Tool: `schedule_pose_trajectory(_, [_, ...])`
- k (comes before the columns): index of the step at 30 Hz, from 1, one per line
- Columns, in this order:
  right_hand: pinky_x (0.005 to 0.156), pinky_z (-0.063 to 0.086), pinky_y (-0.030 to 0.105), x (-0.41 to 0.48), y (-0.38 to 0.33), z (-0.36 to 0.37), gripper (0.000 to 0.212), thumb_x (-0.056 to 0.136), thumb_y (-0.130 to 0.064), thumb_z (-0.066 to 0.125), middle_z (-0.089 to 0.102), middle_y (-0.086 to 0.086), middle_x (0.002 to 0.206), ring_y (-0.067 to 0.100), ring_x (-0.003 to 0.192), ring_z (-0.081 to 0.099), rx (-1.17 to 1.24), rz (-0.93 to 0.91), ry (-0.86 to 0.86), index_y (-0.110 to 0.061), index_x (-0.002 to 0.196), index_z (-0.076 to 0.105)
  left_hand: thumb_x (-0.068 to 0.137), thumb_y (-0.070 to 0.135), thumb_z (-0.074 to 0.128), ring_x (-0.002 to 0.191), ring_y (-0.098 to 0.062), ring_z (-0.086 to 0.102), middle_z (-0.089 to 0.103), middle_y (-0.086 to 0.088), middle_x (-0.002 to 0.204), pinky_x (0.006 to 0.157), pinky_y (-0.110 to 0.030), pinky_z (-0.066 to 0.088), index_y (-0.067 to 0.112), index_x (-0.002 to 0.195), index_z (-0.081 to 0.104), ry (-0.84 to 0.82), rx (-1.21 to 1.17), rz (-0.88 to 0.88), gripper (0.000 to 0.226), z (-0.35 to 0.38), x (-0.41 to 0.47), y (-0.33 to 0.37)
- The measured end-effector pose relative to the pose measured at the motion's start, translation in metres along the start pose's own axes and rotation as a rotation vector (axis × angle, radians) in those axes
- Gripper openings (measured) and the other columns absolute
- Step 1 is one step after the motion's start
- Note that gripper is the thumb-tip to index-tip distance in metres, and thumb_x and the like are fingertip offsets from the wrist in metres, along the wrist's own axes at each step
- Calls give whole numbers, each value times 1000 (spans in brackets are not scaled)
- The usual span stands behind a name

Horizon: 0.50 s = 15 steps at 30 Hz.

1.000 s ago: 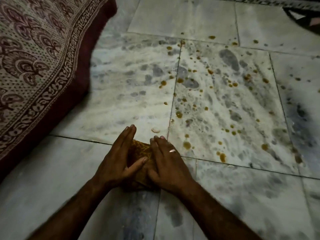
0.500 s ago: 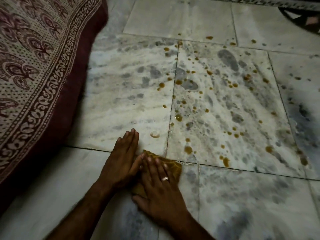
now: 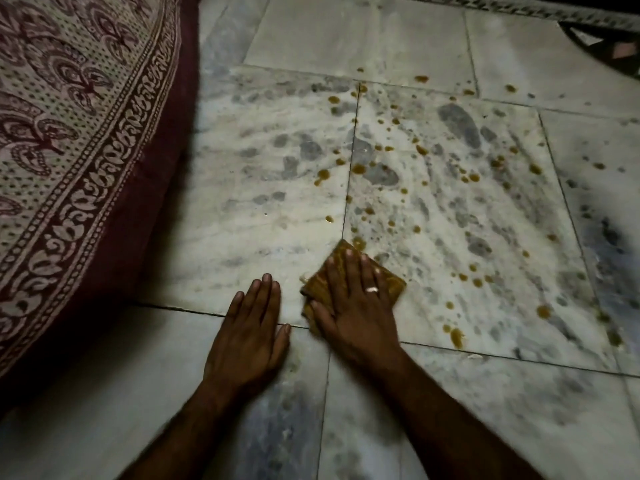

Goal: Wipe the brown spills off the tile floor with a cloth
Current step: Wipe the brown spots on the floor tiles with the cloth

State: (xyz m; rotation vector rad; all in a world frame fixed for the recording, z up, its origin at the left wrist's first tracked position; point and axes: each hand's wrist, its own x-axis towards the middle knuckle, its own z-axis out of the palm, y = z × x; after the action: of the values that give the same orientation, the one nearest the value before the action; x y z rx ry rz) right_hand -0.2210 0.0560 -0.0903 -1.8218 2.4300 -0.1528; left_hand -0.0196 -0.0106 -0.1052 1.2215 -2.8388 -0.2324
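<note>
Spreading across the whole frame, the marble tile floor (image 3: 433,393) is pale with grey veining, and a block-printed maroon bedspread (image 3: 69,150) hangs over its left side. Brown spills (image 3: 457,336) dot the middle tile in many scattered drops, most of them ahead and to the right of the hands. The left hand (image 3: 247,341) lies flat and open on the floor, holding nothing, apparently as a brace. The right hand (image 3: 356,311), with a ring, presses palm-down with fingers spread on a folded mustard-yellow cloth (image 3: 393,284); it is a flat press, not a closed grip. The cloth sits at the tile seam, its far corner touching the nearest drop. It looks soft, light and limp, likely to bunch, so an even palm over its middle should steer it best.
</note>
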Motion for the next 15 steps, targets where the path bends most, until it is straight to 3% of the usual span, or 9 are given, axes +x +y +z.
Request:
schedule_pose_trajectory(5, [121,24,56,-7,-25,5,67,98,-53,39,19,11,168,32,157,12,-27,-248,-17,-26,159,32,95,32,34,150,-31,29,26,-18,163,120,-48,21,0,153,32,18,6,52,67,1,-1,-5])
schedule_pose_trajectory(9, [121,28,52,-81,23,-3,71,92,-49,54,27,7,167,30,155,22,-83,-470,22,-29,157,36,90,30,35,152,-28,24,23,-16,165,121,-47,18,2,156,26,15,-9,42,72,-3,-2,-5])
schedule_pose_trajectory(12, [118,29,53,-87,67,-13,81,85,-52,57,25,8,167,30,155,21,-107,-352,-14,-30,159,31,91,31,34,154,-25,18,17,-13,167,122,-46,16,5,158,19,5,-29,31,74,-2,-3,-3])
schedule_pose_trajectory(15, [123,19,51,-38,68,-11,82,91,-54,45,14,8,170,30,157,15,-63,-154,-35,-24,162,19,93,32,34,155,-24,16,15,-11,168,123,-45,15,7,159,16,-2,-36,25,73,0,-2,-3])
